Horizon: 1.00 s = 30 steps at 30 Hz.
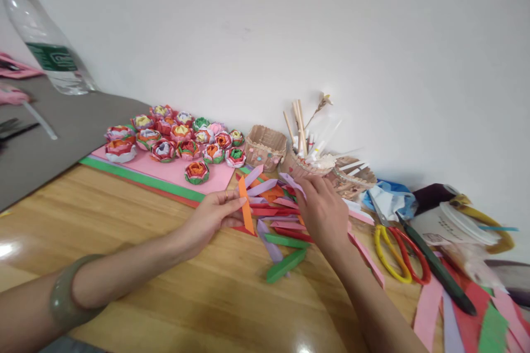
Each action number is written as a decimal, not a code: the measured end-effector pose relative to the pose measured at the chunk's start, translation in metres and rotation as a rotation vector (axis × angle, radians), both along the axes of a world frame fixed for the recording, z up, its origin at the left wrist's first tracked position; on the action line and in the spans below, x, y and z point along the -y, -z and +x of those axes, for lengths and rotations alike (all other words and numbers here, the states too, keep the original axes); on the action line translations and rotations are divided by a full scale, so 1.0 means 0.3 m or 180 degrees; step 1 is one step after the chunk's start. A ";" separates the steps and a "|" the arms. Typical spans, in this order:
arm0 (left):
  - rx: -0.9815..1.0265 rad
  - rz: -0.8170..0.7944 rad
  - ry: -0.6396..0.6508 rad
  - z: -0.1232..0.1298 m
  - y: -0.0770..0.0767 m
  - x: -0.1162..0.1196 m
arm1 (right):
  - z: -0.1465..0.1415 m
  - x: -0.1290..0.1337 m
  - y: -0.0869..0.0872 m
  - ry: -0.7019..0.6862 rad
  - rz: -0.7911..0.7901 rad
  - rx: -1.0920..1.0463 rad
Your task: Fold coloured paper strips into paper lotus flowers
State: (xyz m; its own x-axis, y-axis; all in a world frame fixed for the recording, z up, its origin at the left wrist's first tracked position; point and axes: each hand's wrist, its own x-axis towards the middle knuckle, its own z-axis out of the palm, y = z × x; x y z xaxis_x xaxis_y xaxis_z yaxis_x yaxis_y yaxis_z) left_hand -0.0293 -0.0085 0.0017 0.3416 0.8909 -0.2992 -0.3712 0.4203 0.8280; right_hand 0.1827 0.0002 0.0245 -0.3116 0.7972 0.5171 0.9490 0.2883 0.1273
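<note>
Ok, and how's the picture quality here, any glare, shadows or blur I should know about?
Head view: small white glare spots on the wooden table, at the left and bottom edges; soft shadows on its lower part; the plastic bottle at upper left looks stretched and soft, perhaps from the lens; the orange strip in the left hand reads fairly clearly.

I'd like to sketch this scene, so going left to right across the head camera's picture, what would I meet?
Plastic bottle → paper flowers → orange paper strip in the left hand → right hand → scissors → white tub.
</note>
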 end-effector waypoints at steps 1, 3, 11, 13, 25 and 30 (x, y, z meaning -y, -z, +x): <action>-0.0013 -0.0005 0.0000 0.001 0.000 0.001 | -0.011 0.005 0.003 -0.0161 -0.0159 -0.0094; -0.0057 -0.0016 -0.0013 0.003 0.000 0.004 | -0.038 0.015 0.016 -0.0592 -0.0613 -0.0309; -0.0224 0.0169 0.0220 0.011 0.011 0.010 | -0.091 0.022 0.078 -0.0966 -0.1192 -0.0227; -0.0240 0.0209 0.0251 0.012 0.013 0.009 | -0.090 0.020 0.082 -0.1006 -0.1062 -0.0167; -0.0082 0.0170 0.0192 0.022 0.001 0.013 | -0.115 0.022 0.088 -0.0866 -0.0953 0.0112; -0.0163 0.0300 0.0192 0.021 0.005 0.007 | -0.101 0.017 0.064 -0.0745 -0.0829 -0.0296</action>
